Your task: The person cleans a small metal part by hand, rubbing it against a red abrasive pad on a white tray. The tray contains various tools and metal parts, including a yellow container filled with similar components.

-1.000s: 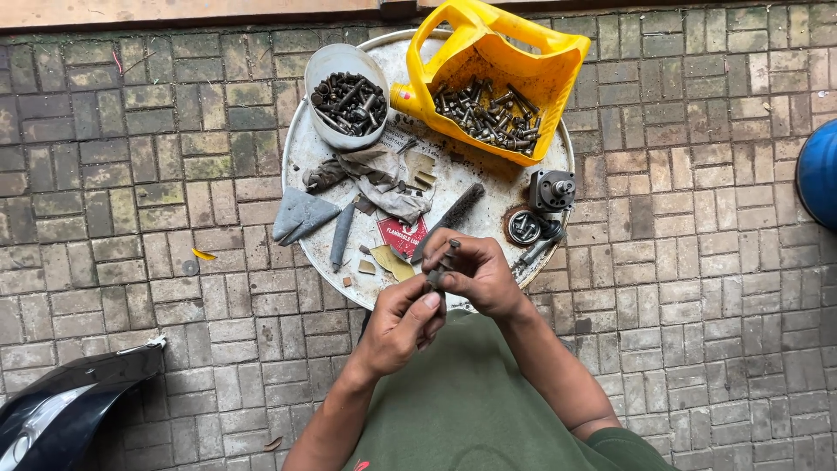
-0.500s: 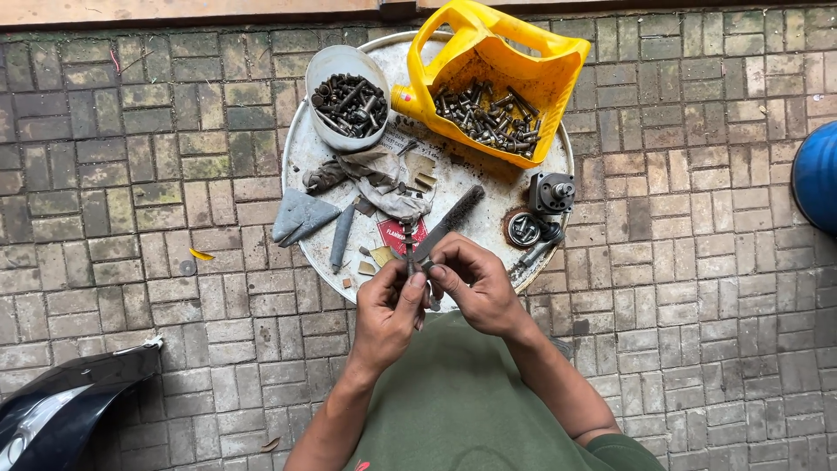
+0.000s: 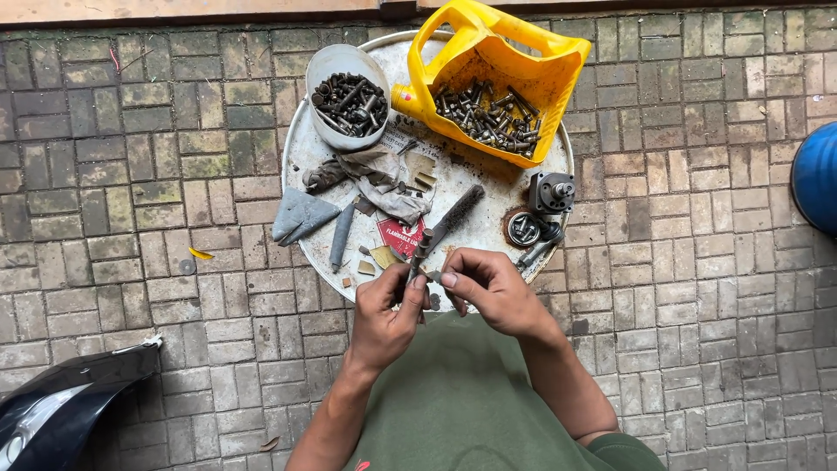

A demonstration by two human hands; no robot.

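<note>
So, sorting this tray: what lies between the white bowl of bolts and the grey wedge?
In the head view, a crumpled grey rag lies between the white bowl and grey wedge.

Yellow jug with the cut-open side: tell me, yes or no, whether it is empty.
No. The yellow jug at the far edge of the round metal tray holds a heap of dark bolts.

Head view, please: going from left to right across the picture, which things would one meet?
Black glossy curved panel → grey folded cloth wedge → white bowl of dark bolts → person's left hand → person's right hand → small black metal cylinder part → blue rounded container.
</note>
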